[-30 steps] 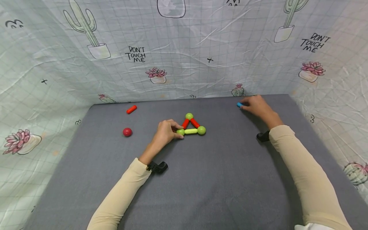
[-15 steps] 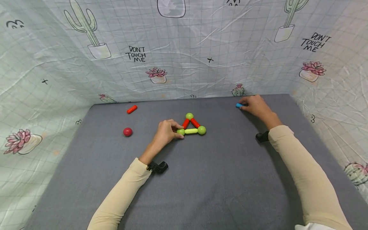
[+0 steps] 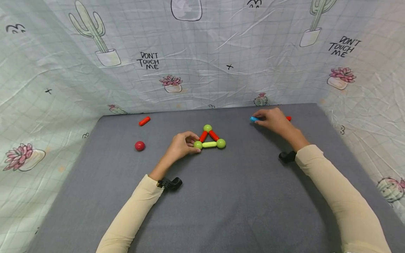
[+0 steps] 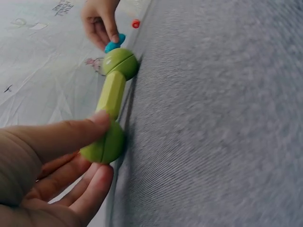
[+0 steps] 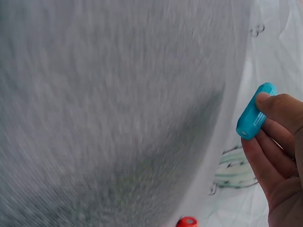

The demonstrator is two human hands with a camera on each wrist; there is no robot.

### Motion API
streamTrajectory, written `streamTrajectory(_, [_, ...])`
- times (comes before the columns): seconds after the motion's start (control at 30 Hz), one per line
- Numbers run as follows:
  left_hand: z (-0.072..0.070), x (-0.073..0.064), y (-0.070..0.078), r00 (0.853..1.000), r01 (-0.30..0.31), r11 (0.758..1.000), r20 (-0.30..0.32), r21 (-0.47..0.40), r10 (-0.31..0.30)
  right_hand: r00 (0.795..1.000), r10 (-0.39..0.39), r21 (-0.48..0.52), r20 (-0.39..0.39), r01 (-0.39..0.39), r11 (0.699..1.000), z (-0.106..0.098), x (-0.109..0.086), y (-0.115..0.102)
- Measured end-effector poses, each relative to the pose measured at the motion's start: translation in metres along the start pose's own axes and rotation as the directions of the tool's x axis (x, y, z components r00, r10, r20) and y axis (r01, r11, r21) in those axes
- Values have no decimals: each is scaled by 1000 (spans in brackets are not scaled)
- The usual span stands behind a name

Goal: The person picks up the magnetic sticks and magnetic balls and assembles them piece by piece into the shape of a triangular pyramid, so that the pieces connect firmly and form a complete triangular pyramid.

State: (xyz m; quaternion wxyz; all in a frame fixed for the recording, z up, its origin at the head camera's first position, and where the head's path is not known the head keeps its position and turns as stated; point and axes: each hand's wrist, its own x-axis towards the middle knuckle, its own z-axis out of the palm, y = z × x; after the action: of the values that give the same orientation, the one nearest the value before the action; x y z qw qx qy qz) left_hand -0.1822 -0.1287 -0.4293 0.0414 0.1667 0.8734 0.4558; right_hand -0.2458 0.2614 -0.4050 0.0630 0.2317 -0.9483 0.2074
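Note:
On the grey table lies a triangle of three green balls joined by two red rods (image 3: 214, 135) and one yellow-green rod (image 3: 209, 144). My left hand (image 3: 181, 146) pinches the triangle's left green ball (image 3: 198, 145) between thumb and fingers; the left wrist view shows this grip on the ball (image 4: 112, 144) up close. To the right, my right hand (image 3: 272, 120) holds a short blue rod (image 3: 254, 119) between thumb and fingertips. In the right wrist view the blue rod (image 5: 255, 111) is held over the table, apart from the triangle.
A loose red rod (image 3: 144, 121) and a dark red ball (image 3: 140, 146) lie at the left of the table. Another red rod (image 3: 288, 118) shows partly behind my right hand. A printed cloth (image 3: 202, 80) hangs along the table's back edge.
My right hand has moved left and slightly nearer with the blue rod, uncovering a red rod behind it. The left hand keeps its hold on the green ball.

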Motion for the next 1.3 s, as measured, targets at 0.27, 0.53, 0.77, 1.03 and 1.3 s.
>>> streamTrajectory(0.27, [-7, -2, -2, 996, 81, 995, 34, -59, -79, 997, -62, 102, -37, 65, 993, 7, -9, -25])
streamTrajectory(0.53, [-7, -3, -4, 998, 63, 997, 2, -49, -63, 994, -97, 212, -52, 106, 971, 16, -13, -49])
streamTrajectory(0.77, [-7, -4, -5, 998, 52, 997, -24, -57, -54, 990, -131, 281, -51, 140, 949, 25, -14, -61])
streamTrajectory(1.03, [-6, -4, -7, 998, 50, 996, -38, -77, -53, 986, -153, 373, -60, 165, 913, 34, -12, -75])
streamTrajectory(1.3, [-6, -3, -6, 997, 60, 995, -39, -74, -63, 984, -169, 410, -59, 179, 895, 39, -8, -85])
